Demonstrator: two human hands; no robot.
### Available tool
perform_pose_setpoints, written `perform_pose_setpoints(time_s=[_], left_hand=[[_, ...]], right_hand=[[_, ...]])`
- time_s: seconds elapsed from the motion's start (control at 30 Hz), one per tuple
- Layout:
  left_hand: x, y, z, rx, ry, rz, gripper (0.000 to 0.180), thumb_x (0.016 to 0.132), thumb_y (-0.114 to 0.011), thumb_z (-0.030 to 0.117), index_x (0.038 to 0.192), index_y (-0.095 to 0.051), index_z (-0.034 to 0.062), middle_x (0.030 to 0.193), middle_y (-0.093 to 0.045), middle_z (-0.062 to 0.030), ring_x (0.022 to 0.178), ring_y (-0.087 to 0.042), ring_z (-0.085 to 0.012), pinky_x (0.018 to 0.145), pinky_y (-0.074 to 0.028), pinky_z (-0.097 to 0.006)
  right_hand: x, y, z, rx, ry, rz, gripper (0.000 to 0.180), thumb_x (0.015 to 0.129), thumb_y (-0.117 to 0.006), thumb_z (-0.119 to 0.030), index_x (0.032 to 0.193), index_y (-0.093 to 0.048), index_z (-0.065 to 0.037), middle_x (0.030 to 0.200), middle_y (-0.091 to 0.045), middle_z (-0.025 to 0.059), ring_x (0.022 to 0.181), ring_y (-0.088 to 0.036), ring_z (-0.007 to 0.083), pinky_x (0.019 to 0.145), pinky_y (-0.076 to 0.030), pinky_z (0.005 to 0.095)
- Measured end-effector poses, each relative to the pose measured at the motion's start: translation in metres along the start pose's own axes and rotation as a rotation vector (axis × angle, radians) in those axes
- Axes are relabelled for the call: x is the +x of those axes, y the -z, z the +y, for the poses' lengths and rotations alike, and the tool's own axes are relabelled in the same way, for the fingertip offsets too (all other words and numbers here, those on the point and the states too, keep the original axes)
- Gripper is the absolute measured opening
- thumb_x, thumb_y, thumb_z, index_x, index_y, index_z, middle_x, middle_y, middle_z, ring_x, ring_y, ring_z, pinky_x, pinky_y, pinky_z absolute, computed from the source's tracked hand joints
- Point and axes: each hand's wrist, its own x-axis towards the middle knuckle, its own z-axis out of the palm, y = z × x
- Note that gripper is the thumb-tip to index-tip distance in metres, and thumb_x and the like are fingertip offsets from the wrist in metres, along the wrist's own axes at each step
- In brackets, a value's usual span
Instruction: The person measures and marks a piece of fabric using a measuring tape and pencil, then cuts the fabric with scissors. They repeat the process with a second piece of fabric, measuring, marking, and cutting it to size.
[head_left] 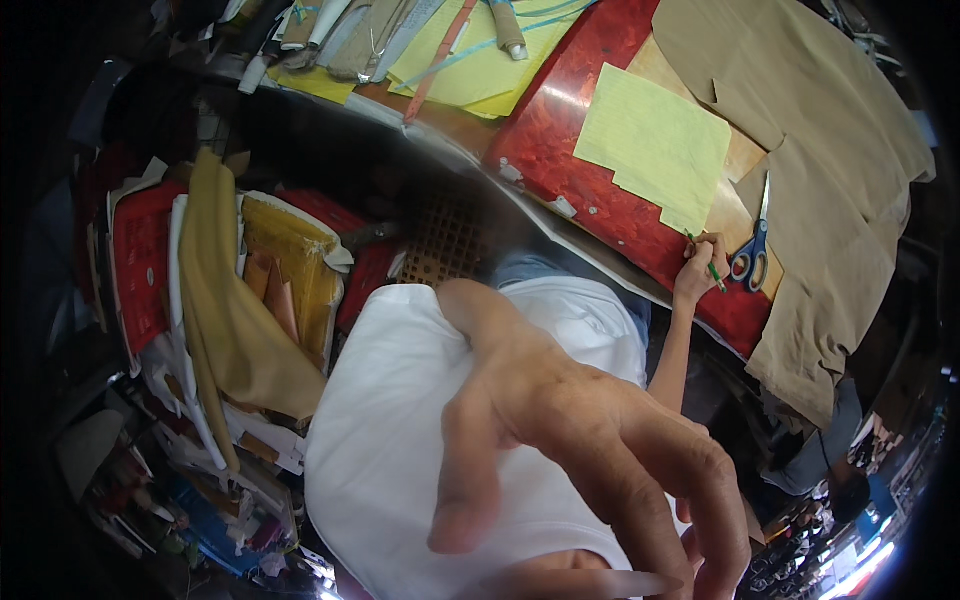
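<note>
My left hand [590,420] is raised very close to the camera, in front of my white shirt. Its thumb and fingers are spread and loosely curved, with nothing seen between them. Out at the table edge, my right hand [703,262] grips a slim green pencil or pen [716,277]. Just beyond that hand lies a yellow lined paper piece [655,140], cut with a stepped edge. Blue-handled scissors [757,240], blades pointing away, rest to the right of my right hand. Brown cloth or leather [840,170] spreads beside them and hangs over the table edge.
The table has a glossy red surface [540,120]. More yellow paper [490,75], an orange strip [440,65] and several rolls lie at the far left. On my left, olive-tan material [235,340] drapes over stacked boxes. A perforated brown panel [445,240] shows below the table.
</note>
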Motion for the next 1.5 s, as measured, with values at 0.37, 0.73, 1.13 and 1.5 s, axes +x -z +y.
perform_pose_setpoints(time_s=[0.37,0.73,1.13,1.5], left_hand=[[-0.021,0.299,0.170,2.415,0.329,0.225,0.054,0.090,-0.062,0.027,0.134,-0.046,-0.0022,0.121,-0.060,-0.0176,0.119,-0.055,-0.0306,0.108,-0.036,-0.040],[-0.050,0.410,0.225,1.945,1.582,0.542,0.080,0.077,-0.066,0.025,0.147,-0.034,0.0043,0.132,-0.053,-0.0266,0.132,-0.043,-0.0371,0.109,-0.032,-0.049],[-0.099,0.437,0.268,2.612,1.296,0.455,0.100,0.078,-0.044,0.083,0.144,-0.045,0.0077,0.154,-0.027,-0.0240,0.142,-0.022,-0.0425,0.113,-0.009,-0.063],[-0.108,0.338,0.130,2.255,0.547,0.099,0.049,0.093,-0.058,0.042,0.127,-0.060,0.0062,0.139,-0.053,-0.0155,0.129,-0.047,-0.0325,0.110,-0.033,-0.048]], right_hand=[[-0.001,0.001,0.003,-0.002,0.026,0.003,0.018,0.082,-0.042,-0.002,0.068,-0.052,0.001,0.057,-0.048,0.0026,0.048,-0.044,0.0089,0.046,-0.037,0.0237],[-0.002,0.000,-0.002,-0.064,0.067,0.007,0.018,0.082,-0.042,-0.005,0.068,-0.053,0.001,0.055,-0.048,0.0031,0.048,-0.043,0.0087,0.047,-0.034,0.0235],[-0.001,0.002,0.001,-0.035,0.062,-0.006,0.016,0.078,-0.043,-0.003,0.067,-0.053,0.002,0.053,-0.051,0.0048,0.047,-0.046,0.0093,0.045,-0.035,0.0251],[0.004,0.005,0.008,0.639,-0.164,0.112,0.008,0.091,-0.045,-0.003,0.095,-0.050,0.001,0.061,-0.044,0.0021,0.049,-0.039,0.0101,0.049,-0.039,0.0263]])
